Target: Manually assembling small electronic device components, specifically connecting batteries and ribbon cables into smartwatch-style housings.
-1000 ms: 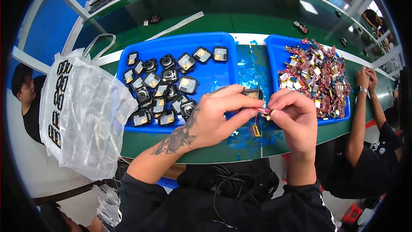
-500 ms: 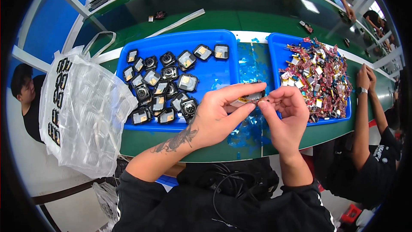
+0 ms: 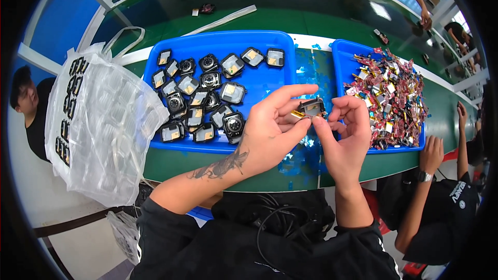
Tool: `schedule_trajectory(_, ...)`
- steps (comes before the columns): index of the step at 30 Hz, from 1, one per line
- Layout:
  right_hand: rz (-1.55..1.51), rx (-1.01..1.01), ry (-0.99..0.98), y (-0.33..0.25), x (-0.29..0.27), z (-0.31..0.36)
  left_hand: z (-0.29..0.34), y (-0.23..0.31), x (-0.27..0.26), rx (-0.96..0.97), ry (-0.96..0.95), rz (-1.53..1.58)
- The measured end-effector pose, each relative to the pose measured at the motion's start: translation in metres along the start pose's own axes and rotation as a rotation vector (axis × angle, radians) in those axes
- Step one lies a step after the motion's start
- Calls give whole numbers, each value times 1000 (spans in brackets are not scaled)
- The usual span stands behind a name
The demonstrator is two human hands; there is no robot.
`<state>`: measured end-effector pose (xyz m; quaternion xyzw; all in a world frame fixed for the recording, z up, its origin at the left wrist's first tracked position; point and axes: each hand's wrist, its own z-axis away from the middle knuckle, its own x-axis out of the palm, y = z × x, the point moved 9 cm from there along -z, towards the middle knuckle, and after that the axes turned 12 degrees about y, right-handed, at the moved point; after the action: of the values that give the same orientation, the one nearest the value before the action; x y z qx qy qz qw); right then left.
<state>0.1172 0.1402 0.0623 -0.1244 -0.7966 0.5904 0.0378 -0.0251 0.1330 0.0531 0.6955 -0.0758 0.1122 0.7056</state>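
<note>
Between my hands, over the gap separating two trays, is a black smartwatch case [image 3: 313, 107]. My left hand [image 3: 270, 127] grips its left side between thumb and fingers. Beside the left fingertips a small silver and yellow battery-like piece [image 3: 296, 115] sticks out from the case. My right hand [image 3: 345, 142] has thumb and fingers curled at the lower right edge of the case, pinching it or a small part there; the fingertips hide which. To the left, a blue tray [image 3: 267, 85] holds several similar black watch cases [image 3: 232, 93], some with grey and tan inner faces up.
A blue tray [image 3: 340, 57] at right is heaped with small red circuit boards and batteries [image 3: 391, 101]. Blue film scraps [image 3: 306, 78] litter the green table. A clear plastic bag [image 3: 104, 135] hangs at left. A co-worker's hand [image 3: 431, 154] rests beyond the right tray.
The watch case has tilted so its open face shows more between my hands. My left index finger has lifted off it. The co-worker's hands at right have moved apart.
</note>
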Motion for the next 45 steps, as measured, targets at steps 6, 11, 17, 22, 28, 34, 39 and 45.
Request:
schedule_trajectory(6,18,15,-92,-2,11,0,-3,-6,-7,4,33,44)
schedule_trajectory(11,-93,161,-171,-3,10,-3,-1,-13,-3,-88,5,168)
schedule_trajectory(17,-99,141,-226,-9,17,-5,-1,-7,-4,15,1,198)
schedule_trajectory(22,-243,297,-281,1,24,-8,-3,-7,-7,-16,-8,144)
schedule_trajectory(28,-294,339,-337,1,40,-18,1,26,-10,317,-33,-169)
schedule_trajectory(34,10,354,-460,17,57,-81,-22,79,-71,651,274,-1234)
schedule_trajectory(39,291,347,-325,66,80,-197,10,42,-86,1019,370,-1608)
schedule_trajectory(45,730,118,-325,122,87,-244,-12,45,-84,649,242,-1517)
